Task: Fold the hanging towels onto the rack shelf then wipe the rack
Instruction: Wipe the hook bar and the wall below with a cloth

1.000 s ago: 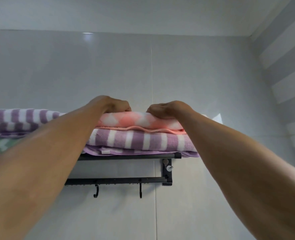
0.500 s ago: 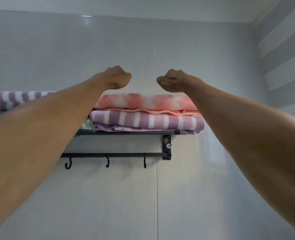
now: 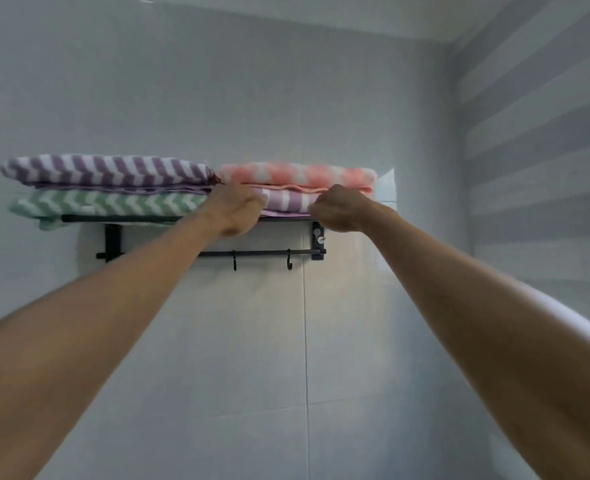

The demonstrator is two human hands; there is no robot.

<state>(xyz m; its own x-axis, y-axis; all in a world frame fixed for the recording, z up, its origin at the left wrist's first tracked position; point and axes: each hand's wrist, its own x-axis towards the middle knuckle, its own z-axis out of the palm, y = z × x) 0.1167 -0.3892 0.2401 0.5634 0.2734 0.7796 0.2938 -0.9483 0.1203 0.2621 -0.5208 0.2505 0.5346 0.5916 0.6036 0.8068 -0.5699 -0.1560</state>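
On the rack shelf [image 3: 189, 219], mounted high on the tiled wall [image 3: 286, 98], four folded towels are found in two stacks: a purple zigzag towel [image 3: 106, 169] over a green zigzag towel [image 3: 106, 202] on the left, and a pink checked towel [image 3: 297, 175] over a purple striped towel [image 3: 288, 199] on the right. No towel is seen hanging from the lower bar [image 3: 259, 252] or its hooks [image 3: 288, 263], so the folding is judged largely done and the wiping not yet begun; no wiping cloth is visible. The left hand [image 3: 233, 211] is placed against the front left corner of the purple striped towel, and the right hand [image 3: 337, 209] against its front right part, at the shelf edge. Both are seen from the back with fingers curled; whether each grip is closed on cloth or merely pressed against it cannot be told. The towels are judged light, soft and limp, with a plush pile that is not slippery and nothing fragile about them. A folded stack is expected to sag and come apart if lifted by one layer, so hold is best taken at both front corners, through the full thickness of the folds, or pressure applied flat along the front edge. The green towel's lower left corner is noted drooping below the shelf front.
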